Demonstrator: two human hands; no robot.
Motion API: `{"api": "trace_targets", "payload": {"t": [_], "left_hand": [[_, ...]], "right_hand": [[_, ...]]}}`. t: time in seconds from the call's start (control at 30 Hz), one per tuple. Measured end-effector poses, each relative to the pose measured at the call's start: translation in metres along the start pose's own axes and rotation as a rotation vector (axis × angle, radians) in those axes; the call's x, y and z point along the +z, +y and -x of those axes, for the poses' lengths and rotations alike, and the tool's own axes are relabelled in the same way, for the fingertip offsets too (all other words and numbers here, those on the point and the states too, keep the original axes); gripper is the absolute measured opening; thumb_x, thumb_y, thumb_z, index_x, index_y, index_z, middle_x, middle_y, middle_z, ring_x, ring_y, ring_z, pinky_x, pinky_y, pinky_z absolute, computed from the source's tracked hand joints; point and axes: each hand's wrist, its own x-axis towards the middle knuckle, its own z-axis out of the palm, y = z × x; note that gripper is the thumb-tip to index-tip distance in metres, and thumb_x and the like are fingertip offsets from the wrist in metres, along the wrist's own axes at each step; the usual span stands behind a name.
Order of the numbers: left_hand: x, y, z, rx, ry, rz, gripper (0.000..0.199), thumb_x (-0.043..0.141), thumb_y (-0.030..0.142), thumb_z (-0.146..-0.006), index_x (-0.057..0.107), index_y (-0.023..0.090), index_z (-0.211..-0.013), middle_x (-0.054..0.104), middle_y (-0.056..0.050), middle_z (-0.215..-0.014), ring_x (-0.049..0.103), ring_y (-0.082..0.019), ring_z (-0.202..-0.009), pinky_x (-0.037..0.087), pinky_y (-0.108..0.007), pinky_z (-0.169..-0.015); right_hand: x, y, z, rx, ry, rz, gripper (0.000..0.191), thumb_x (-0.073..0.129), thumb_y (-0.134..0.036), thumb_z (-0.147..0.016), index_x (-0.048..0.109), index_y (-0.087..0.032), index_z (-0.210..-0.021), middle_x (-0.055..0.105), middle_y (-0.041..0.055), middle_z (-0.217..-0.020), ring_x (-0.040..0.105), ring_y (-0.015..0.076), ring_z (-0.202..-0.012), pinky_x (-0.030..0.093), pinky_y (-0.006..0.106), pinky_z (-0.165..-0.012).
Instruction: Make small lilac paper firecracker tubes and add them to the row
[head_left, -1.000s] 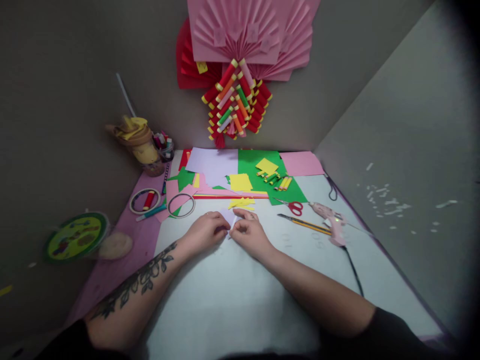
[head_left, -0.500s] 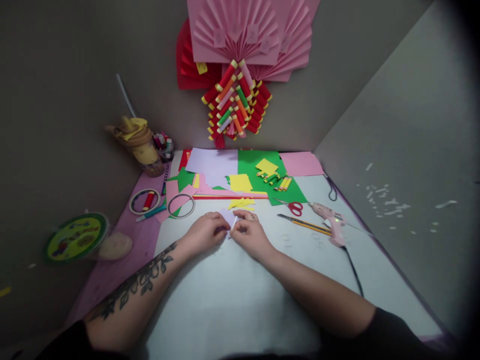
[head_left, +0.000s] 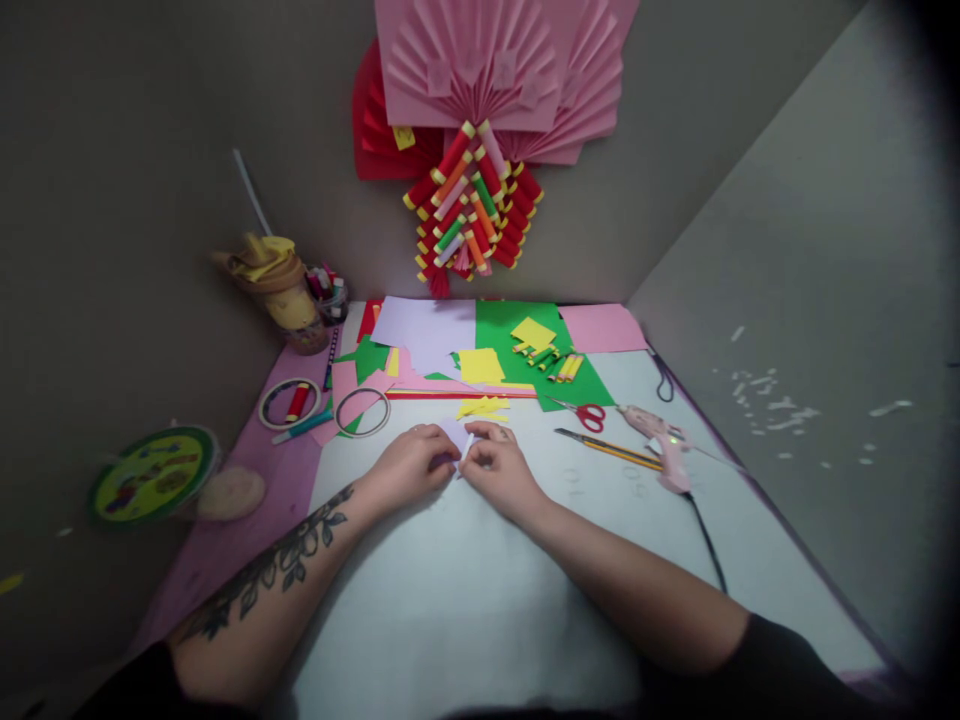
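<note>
On table (head_left: 465, 580), L hand (head_left: 412, 462) & R hand (head_left: 504, 474) are pinching lilac paper (head_left: 453, 432), prob. rolling it; next turn's prob. needing even pressure.

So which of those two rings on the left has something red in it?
The ring farther left: a red roll lies inside it. The other ring, nearer the left hand, shows pink paper.

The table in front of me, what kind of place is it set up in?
Probably a paper-craft corner: the glue gun and red-handled scissors lie on the table, and a paper firecracker decoration hangs on the wall behind.
</note>
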Motion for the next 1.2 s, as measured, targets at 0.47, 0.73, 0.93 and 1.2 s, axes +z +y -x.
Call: {"api": "trace_targets", "payload": {"t": [0.47,0.73,0.93,1.2], "left_hand": [[-0.0066,0.0040,0.0029,0.016,-0.042,-0.008,0.025,0.054,0.017,-0.072,0.063,0.019,-0.096,0.061,-0.006,-0.094,0.054,-0.021,-0.091,0.043,-0.032,-0.085],[-0.0060,0.0067,0.0028,0.008,-0.036,-0.023,0.024,0.053,0.015,-0.072,0.062,0.019,-0.094,0.060,-0.006,-0.094,0.054,-0.020,-0.089,0.042,-0.032,-0.083],[-0.0030,0.0051,0.0017,0.003,-0.023,-0.032,0.022,0.054,0.017,-0.073,0.063,0.020,-0.093,0.061,-0.005,-0.093,0.054,-0.020,-0.089,0.042,-0.032,-0.083],[0.0009,0.0043,-0.0001,-0.026,-0.001,-0.046,0.019,0.056,0.018,-0.072,0.064,0.020,-0.090,0.061,-0.005,-0.092,0.054,-0.020,-0.088,0.042,-0.031,-0.080]], "right_hand": [[0.0018,0.0037,0.0012,-0.026,0.047,0.021,0.011,0.060,-0.014,-0.066,0.061,-0.021,-0.057,0.057,0.0065,-0.107,0.047,0.0242,-0.108,0.039,0.041,-0.094],[0.0021,0.0035,0.0012,-0.032,0.045,0.030,0.012,0.060,-0.014,-0.066,0.061,-0.021,-0.057,0.058,0.0062,-0.106,0.047,0.0234,-0.107,0.039,0.040,-0.094],[0.0008,0.0026,0.0015,-0.039,0.030,0.010,0.011,0.061,-0.014,-0.067,0.061,-0.022,-0.058,0.058,0.0053,-0.105,0.047,0.0230,-0.107,0.039,0.039,-0.093],[-0.0003,0.0030,0.0023,-0.039,0.010,-0.035,0.011,0.062,-0.016,-0.067,0.061,-0.022,-0.058,0.059,0.0041,-0.107,0.047,0.0223,-0.108,0.038,0.038,-0.093]]}}
